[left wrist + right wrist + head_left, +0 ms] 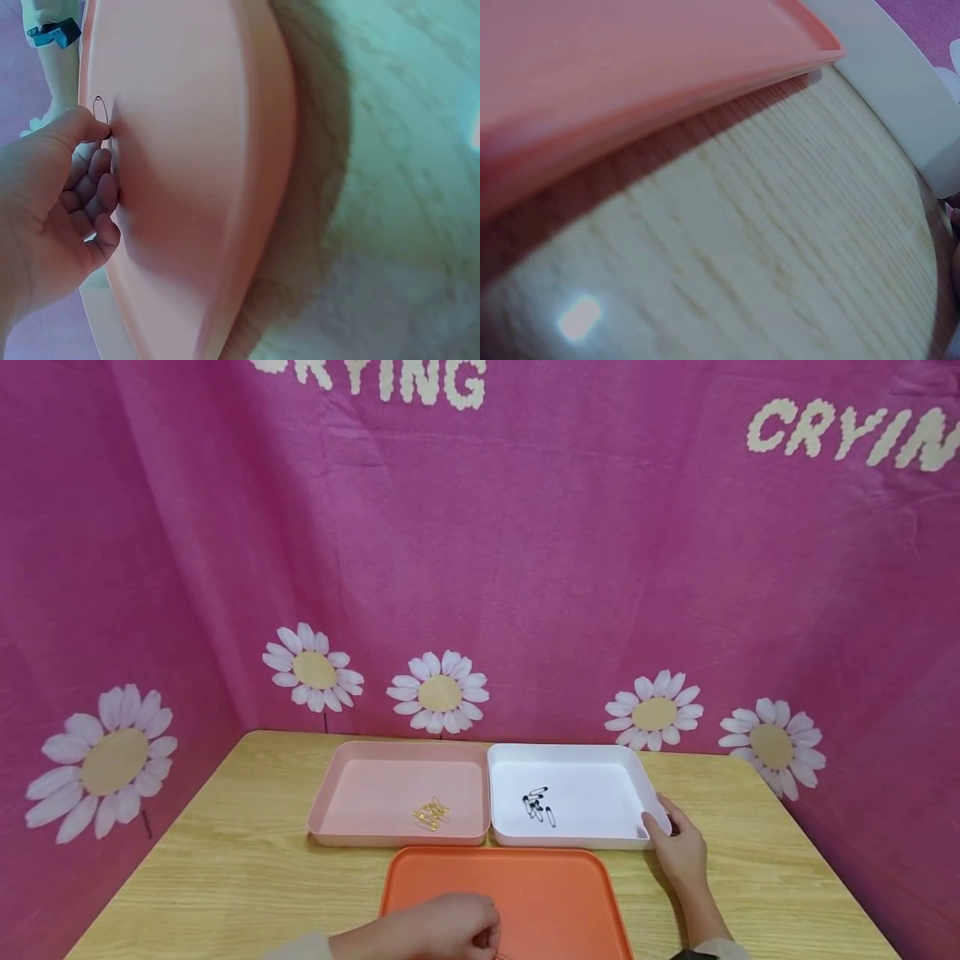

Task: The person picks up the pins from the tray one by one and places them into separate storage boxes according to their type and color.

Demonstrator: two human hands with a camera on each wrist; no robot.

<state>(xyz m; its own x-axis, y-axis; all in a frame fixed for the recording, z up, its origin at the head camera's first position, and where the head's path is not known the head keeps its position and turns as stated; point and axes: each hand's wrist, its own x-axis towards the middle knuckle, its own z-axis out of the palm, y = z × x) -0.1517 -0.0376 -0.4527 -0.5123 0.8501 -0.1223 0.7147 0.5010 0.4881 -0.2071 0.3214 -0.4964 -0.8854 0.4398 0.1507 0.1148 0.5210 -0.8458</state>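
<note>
Safety pin [101,111], pinched in the left hand's [52,195] grip over the orange tray [202,187], could slip: it is thin. Right hand [678,847] rests spread against the white tray [637,768].

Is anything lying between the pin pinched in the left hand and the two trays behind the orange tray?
Nothing visible. The left hand pinches a thin silver safety pin over the flat orange plastic tray; only bare tray surface lies toward the pink tray and white tray.

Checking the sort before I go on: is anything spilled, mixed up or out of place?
Nothing stands out. Gold pins lie in the pink tray, black pins in the white tray, none on the table.
</note>
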